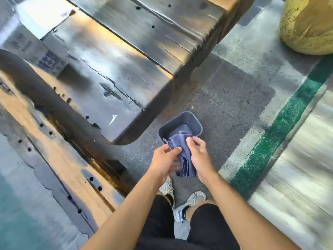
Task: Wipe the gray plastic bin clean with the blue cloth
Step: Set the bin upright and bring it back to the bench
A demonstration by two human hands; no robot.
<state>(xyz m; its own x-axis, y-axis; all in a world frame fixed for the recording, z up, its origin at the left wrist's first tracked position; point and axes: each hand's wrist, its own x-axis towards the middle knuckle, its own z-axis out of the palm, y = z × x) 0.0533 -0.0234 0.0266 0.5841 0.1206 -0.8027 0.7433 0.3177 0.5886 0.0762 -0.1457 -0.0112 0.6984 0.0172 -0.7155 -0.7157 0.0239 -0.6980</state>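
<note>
1. Gray plastic bin [180, 125] stands open on the pavement [225, 105], just beside the corner of the wooden bench [111, 56]; something clear lies inside, hard to tell what.
2. Blue cloth [182, 156] hangs folded above the bin's near rim.
3. Left hand [164, 160] and right hand [199, 156] both pinch the cloth, fingers closed on it.
4. Open pavement lies to the right, toward the green stripe [281, 130].

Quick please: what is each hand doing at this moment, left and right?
Left hand: closed, pinching the blue cloth.
Right hand: closed on the same cloth, above the gray bin.
</note>
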